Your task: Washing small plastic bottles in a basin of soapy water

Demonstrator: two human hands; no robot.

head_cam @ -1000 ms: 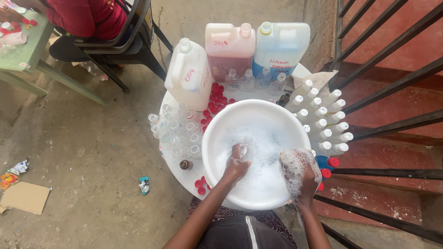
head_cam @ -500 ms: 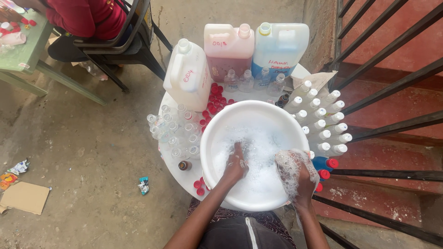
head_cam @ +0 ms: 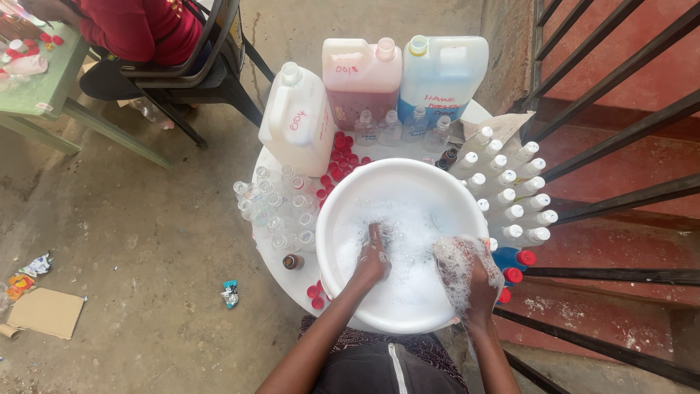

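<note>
— How many jugs stand at the far edge of the tabletop (head_cam: pixel 281 266)?

— Three: a white jug (head_cam: pixel 299 120), a pink jug (head_cam: pixel 362 82) and a blue jug (head_cam: pixel 443 76), side by side. One white basin (head_cam: pixel 332 219) full of foam sits in front of them.

— And both hands are in it?

— The left hand (head_cam: pixel 373 259) is sunk in the suds near the middle, fingers pointing down into the foam; whether they clench anything I cannot tell. The right hand (head_cam: pixel 472 281) is at the basin's right rim, coated in lather, fingers curled, their grasp hidden by foam.

— Small bottles?

— Four clear bottles (head_cam: pixel 399 128) stand just before the jugs. A cluster of open clear bottles (head_cam: pixel 273 208) crowds left of the basin, too packed to count exactly. About thirteen white-capped bottles (head_cam: pixel 510 197) lie in rows on the right. Red caps (head_cam: pixel 343 157) are scattered between the white jug and the basin.

— Anyone else?

— One person in a red top (head_cam: pixel 138 29) sits on a chair (head_cam: pixel 204 73) at upper left.
</note>
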